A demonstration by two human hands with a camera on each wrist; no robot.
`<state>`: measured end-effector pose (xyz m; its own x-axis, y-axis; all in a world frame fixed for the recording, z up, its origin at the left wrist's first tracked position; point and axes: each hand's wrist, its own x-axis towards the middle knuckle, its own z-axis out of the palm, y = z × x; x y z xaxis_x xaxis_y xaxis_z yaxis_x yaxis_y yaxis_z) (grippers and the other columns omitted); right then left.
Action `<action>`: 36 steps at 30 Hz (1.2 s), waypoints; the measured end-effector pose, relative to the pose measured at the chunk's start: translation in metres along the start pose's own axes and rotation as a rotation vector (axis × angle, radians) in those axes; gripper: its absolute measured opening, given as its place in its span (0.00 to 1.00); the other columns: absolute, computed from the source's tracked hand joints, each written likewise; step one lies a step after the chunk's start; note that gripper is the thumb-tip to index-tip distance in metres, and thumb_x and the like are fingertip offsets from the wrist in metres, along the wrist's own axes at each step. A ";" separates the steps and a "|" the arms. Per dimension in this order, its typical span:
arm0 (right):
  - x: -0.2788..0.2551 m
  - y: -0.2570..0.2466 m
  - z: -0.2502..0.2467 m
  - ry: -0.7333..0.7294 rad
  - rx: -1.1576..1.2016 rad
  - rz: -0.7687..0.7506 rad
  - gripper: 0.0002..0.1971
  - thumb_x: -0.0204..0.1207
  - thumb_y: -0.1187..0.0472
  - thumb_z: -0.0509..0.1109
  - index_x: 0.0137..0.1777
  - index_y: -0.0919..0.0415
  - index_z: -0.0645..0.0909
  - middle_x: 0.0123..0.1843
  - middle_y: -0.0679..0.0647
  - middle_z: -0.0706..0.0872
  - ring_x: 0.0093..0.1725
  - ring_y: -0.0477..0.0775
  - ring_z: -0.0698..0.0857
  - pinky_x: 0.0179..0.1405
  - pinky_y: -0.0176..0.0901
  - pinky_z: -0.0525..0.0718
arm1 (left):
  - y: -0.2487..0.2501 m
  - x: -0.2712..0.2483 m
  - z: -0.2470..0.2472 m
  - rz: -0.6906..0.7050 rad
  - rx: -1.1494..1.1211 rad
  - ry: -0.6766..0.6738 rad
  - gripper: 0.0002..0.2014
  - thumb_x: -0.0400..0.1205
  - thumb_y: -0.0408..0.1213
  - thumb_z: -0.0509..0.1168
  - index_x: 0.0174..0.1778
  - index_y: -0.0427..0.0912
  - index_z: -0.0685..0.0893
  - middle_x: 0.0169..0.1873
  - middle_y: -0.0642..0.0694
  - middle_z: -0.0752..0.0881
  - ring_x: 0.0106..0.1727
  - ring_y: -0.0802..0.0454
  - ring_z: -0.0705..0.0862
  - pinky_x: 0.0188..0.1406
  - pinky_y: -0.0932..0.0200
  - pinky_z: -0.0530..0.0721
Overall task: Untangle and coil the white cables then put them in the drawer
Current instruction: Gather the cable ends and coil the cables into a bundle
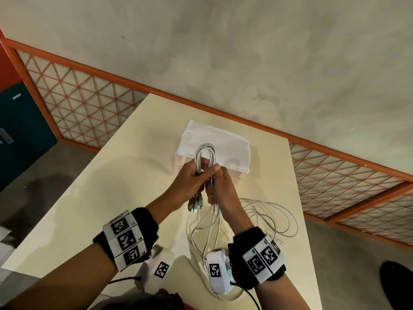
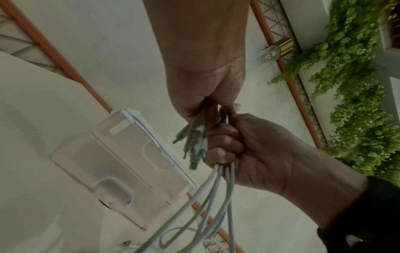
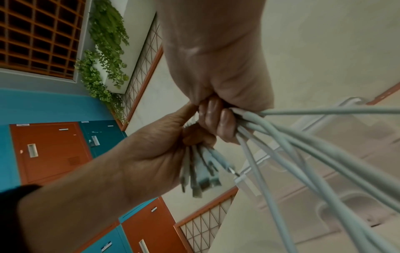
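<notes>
Several white cables (image 1: pixel 205 154) are gathered into one bundle above the cream table (image 1: pixel 125 198). My left hand (image 1: pixel 195 174) grips the bundle, whose folded loop sticks up past the fingers. The plug ends (image 1: pixel 195 204) hang out below that hand, also seen as plug ends (image 2: pixel 194 145) and plug ends (image 3: pixel 203 171). My right hand (image 1: pixel 220 185) grips the same strands just beside and below the left. The cables' loose lengths (image 1: pixel 270 217) trail down onto the table at the right. A translucent white drawer box (image 1: pixel 225 142) stands on the table behind the hands, drawer box (image 2: pixel 121 162).
The table's far edge meets an orange-framed lattice panel (image 1: pixel 85 104) below a plaster wall. Teal and orange lockers (image 3: pixel 49 150) stand to the left. Green hanging plants (image 2: pixel 357 102) show in the wrist views. A dark shoe (image 1: pixel 397 285) is on the floor at lower right.
</notes>
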<state>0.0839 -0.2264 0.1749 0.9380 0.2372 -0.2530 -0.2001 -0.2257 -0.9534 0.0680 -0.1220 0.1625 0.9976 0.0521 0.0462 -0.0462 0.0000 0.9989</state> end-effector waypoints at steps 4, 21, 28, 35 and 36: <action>-0.004 0.003 0.000 -0.069 -0.001 -0.051 0.15 0.88 0.56 0.45 0.57 0.67 0.68 0.24 0.52 0.66 0.18 0.44 0.64 0.17 0.35 0.63 | 0.003 0.000 0.000 -0.013 -0.008 0.006 0.14 0.83 0.43 0.63 0.37 0.38 0.81 0.20 0.47 0.75 0.21 0.52 0.73 0.20 0.64 0.72; 0.014 -0.020 -0.062 -0.153 -0.770 -0.605 0.15 0.83 0.48 0.58 0.47 0.61 0.70 0.29 0.45 0.74 0.28 0.46 0.74 0.33 0.42 0.73 | 0.015 -0.009 0.011 -0.116 0.149 -0.298 0.14 0.83 0.41 0.64 0.43 0.31 0.79 0.16 0.58 0.71 0.19 0.62 0.68 0.22 0.70 0.69; 0.003 -0.030 -0.055 -0.279 -0.409 -0.332 0.19 0.84 0.45 0.55 0.39 0.59 0.69 0.35 0.53 0.76 0.37 0.50 0.75 0.44 0.44 0.73 | 0.018 -0.015 0.009 -0.054 0.186 -0.290 0.18 0.82 0.42 0.65 0.42 0.25 0.77 0.15 0.56 0.70 0.19 0.59 0.67 0.22 0.70 0.67; 0.003 -0.036 -0.040 -0.205 -0.490 -0.297 0.21 0.81 0.52 0.62 0.27 0.58 0.66 0.23 0.50 0.72 0.29 0.55 0.74 0.38 0.47 0.74 | 0.013 -0.020 0.009 -0.050 0.241 -0.330 0.15 0.84 0.43 0.61 0.35 0.40 0.83 0.15 0.60 0.77 0.19 0.63 0.70 0.24 0.73 0.68; 0.004 -0.036 -0.038 -0.167 -0.580 -0.329 0.21 0.80 0.54 0.62 0.26 0.58 0.65 0.22 0.51 0.70 0.29 0.55 0.72 0.41 0.46 0.71 | 0.013 -0.021 0.009 -0.040 0.252 -0.345 0.15 0.85 0.41 0.59 0.34 0.43 0.83 0.16 0.62 0.79 0.19 0.65 0.72 0.24 0.76 0.67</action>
<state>0.1057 -0.2531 0.2143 0.8585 0.5118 -0.0315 0.3154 -0.5754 -0.7546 0.0470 -0.1321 0.1747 0.9593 -0.2800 -0.0374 -0.0356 -0.2513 0.9673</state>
